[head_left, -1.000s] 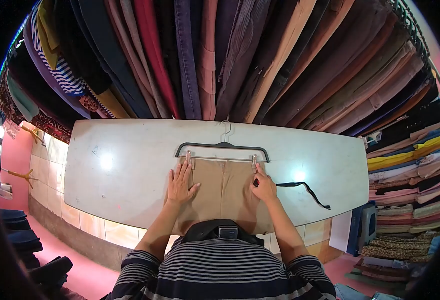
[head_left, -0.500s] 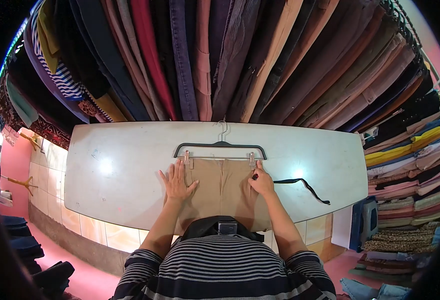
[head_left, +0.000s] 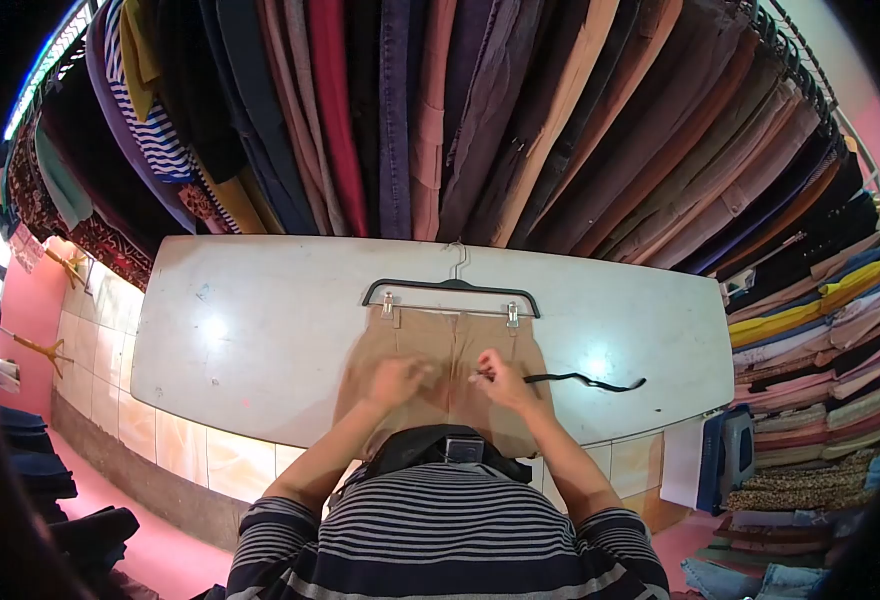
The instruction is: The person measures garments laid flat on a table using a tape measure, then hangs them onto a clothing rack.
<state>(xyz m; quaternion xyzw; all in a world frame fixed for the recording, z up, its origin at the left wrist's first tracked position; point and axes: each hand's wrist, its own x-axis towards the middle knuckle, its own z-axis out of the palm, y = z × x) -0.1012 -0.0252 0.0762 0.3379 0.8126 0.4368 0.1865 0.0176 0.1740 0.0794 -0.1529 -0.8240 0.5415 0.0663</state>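
Note:
Tan trousers [head_left: 440,345] lie on the white table, their waistband held by the two metal clips of a black hanger [head_left: 455,286]. My left hand [head_left: 400,382] is over the left side of the trousers, its fingers smeared by motion. Close to the middle seam, my right hand [head_left: 503,381] is closed in a pinch on one end of a thin black strap [head_left: 590,380]. The strap's other end trails to the right across the tabletop.
Many trousers [head_left: 395,130] hang in a row behind the white table [head_left: 240,340]. Folded clothes [head_left: 810,390] are stacked at the right, and dark folded garments [head_left: 95,535] lie at the lower left. A blue and grey plastic object [head_left: 728,450] stands by the table's right end.
Both hands have moved inward from the waistband corners to the middle of the trousers. The black strap has swung along with my right hand. In view, the hanger sits slightly further right.

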